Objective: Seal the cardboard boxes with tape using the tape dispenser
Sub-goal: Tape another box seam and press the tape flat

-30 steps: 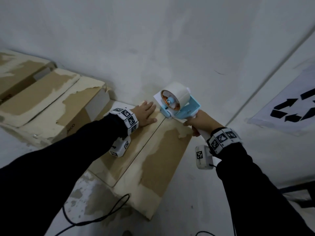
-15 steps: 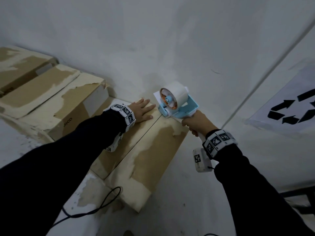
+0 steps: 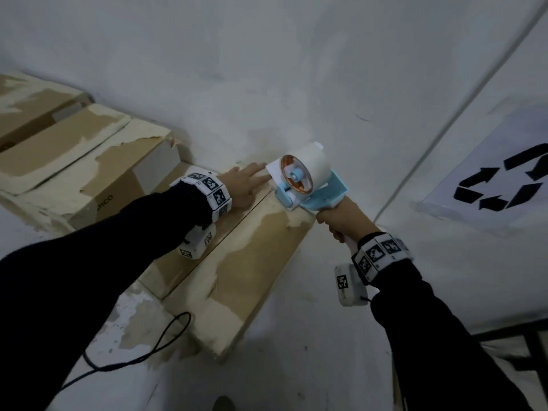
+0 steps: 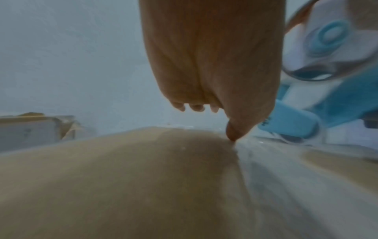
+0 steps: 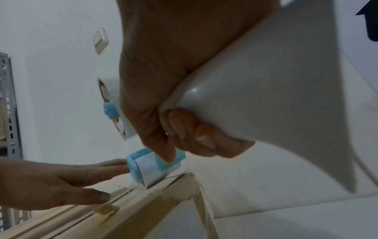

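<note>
A flat cardboard box [image 3: 237, 271] with torn paper patches lies on the floor, its two flaps meeting at a middle seam. My left hand [image 3: 244, 185] lies flat on the left flap near the far end, fingers straight [image 5: 67, 179]. My right hand [image 3: 338, 218] grips the white handle [image 5: 266, 97] of a blue tape dispenser [image 3: 308, 185] carrying a white tape roll [image 3: 308, 164]. The dispenser's front roller [image 5: 147, 169] sits at the box's far end over the seam, next to my left fingertips. In the left wrist view the dispenser [image 4: 331, 90] is just right of my thumb.
More cardboard boxes [image 3: 89, 161] are stacked at the left against the white wall. A black cable [image 3: 142, 348] trails on the floor near the box's near end. A recycling sign [image 3: 501, 179] is on the right wall. A metal shelf post [image 5: 8, 105] and a wall switch [image 5: 100, 40] show.
The dispenser has come down from above the box's far end onto the seam. My left hand slid farther along the left flap towards that end.
</note>
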